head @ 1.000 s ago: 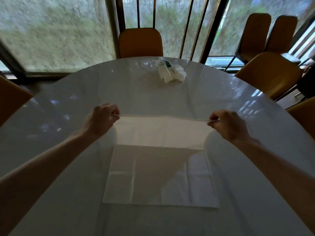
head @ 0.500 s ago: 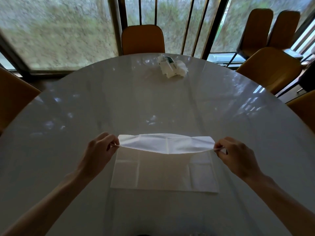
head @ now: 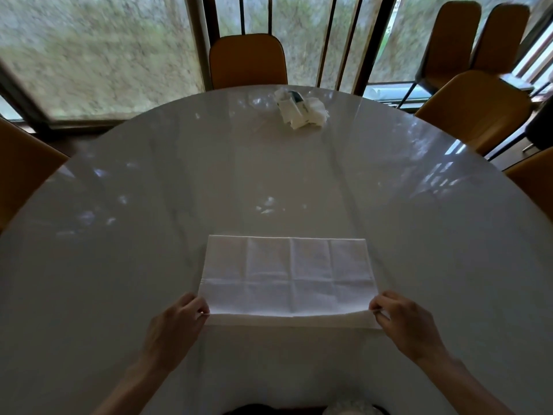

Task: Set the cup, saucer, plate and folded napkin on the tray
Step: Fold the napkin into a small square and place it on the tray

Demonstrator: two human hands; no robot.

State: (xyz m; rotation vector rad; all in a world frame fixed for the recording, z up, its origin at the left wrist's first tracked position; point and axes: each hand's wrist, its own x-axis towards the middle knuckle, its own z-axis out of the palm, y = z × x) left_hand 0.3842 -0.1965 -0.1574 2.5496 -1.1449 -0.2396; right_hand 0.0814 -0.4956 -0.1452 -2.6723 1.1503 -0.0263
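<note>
My left hand [head: 175,326] pinches the near left corner of the napkin [head: 287,277] between thumb and curled fingers, and my right hand [head: 405,324] pinches the near right corner the same way. The two hands are well apart, one at each end of the near edge, and each is closed on the cloth. The edge I hold is the top layer, lifted slightly; a thin strip of the lower layer shows under it, so the two near edges are not quite lined up.

The napkin is white, folded in half into a wide rectangle, and lies flat on the table [head: 119,235] close to its near edge, roughly midway between the left and right sides. Crease lines cross it in a grid.

Beyond it the glossy white top reflects the windows. Near the far edge, a little right of centre, sits a crumpled heap of white paper [head: 302,110] with something dark green in it; I cannot tell what. An orange chair [head: 248,59] stands behind the far edge, with more chairs [head: 475,106] at the far right.
</note>
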